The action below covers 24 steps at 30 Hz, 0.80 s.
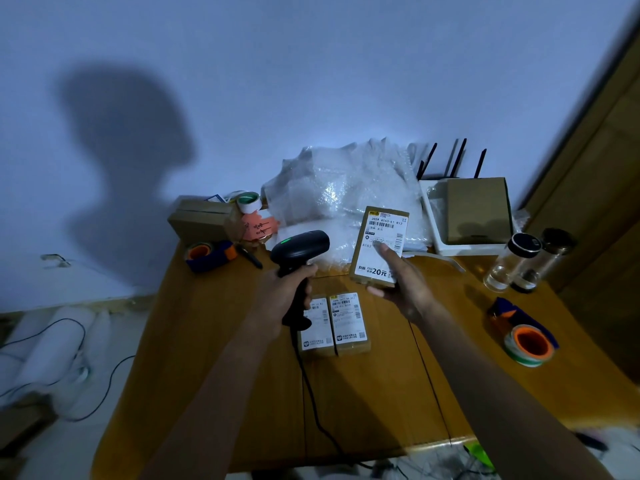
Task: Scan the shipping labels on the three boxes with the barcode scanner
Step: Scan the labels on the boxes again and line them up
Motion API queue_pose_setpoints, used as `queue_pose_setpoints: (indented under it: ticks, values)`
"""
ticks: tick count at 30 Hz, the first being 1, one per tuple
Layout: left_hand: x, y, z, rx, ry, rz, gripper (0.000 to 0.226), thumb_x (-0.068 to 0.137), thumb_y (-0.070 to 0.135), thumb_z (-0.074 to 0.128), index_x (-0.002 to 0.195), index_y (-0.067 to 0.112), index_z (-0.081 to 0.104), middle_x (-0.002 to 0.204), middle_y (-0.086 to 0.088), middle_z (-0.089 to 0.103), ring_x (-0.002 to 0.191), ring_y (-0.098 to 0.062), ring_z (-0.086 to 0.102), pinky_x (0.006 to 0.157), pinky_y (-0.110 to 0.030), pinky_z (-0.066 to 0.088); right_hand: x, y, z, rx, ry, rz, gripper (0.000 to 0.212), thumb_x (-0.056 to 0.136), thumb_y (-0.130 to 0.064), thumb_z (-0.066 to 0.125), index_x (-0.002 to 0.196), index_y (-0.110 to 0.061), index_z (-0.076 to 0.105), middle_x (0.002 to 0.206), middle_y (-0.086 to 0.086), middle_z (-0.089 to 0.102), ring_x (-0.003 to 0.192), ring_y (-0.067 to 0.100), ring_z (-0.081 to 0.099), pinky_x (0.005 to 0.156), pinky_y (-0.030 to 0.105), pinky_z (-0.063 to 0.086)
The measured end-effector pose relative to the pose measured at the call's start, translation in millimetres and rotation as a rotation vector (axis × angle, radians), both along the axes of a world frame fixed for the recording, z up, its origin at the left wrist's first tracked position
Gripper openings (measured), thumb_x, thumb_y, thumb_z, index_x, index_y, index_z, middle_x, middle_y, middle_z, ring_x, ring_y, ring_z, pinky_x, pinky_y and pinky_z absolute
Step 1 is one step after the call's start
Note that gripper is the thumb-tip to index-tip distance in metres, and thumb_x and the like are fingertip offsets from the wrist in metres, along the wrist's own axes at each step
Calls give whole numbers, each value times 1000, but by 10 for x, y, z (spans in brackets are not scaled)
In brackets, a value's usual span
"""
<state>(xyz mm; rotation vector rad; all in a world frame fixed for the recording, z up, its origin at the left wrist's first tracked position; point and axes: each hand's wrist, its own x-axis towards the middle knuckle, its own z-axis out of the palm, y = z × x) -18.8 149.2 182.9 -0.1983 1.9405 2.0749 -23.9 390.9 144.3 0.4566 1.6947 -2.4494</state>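
Hands busy: left hand (pixel 291 289) gripping barcode scanner (pixel 300 247), right hand (pixel 398 282) clamped on a raised box (pixel 379 247), label facing up.
Scanner's green light is on, head beside the label, not clearly aimed at it. Looks like one scan in progress. Two more boxes (pixel 334 325) lie side by side on tabletop (pixel 214 341). Next: square scanner to held barcode, trigger.

left hand (pixel 289 292): scanner (pixel 300 249) | right hand (pixel 403 282): box (pixel 379 245) | table (pixel 214 341)
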Motion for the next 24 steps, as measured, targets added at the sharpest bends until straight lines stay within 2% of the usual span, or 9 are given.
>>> queue_pose_setpoints:
  ticks: [7,14,19,24]
  values:
    - [-34,35,5,-3,-1,-18,20,88,27,76,81,10,68,64,-5,60,52,-18,54,59,-32,48,-50,-14,-43,99,-28,-34,47,83,-36,83,123,-17,66,111,10,79,101,26,77,83,46,64]
    - [-65,49,-23,-19,-8,-42,20,87,26,76,79,10,68,66,-8,60,52,-20,53,60,-34,47,-65,1,-136,208,-25,-115,53,80,-26,86,124,-19,56,113,3,74,98,24,75,69,35,63]
    - [-58,47,-33,-4,-12,-58,20,88,25,75,76,11,67,64,-7,59,51,-19,53,59,-33,47,-94,63,-245,219,-40,-189,58,85,-24,82,130,-21,46,115,1,67,101,23,71,77,40,62]
    - [-60,68,-41,-3,-23,-50,21,86,25,76,71,14,68,62,-7,59,52,-22,53,59,-36,46,-115,64,-266,234,-27,-220,54,88,-23,79,130,-21,46,112,-3,66,95,15,70,69,31,59]
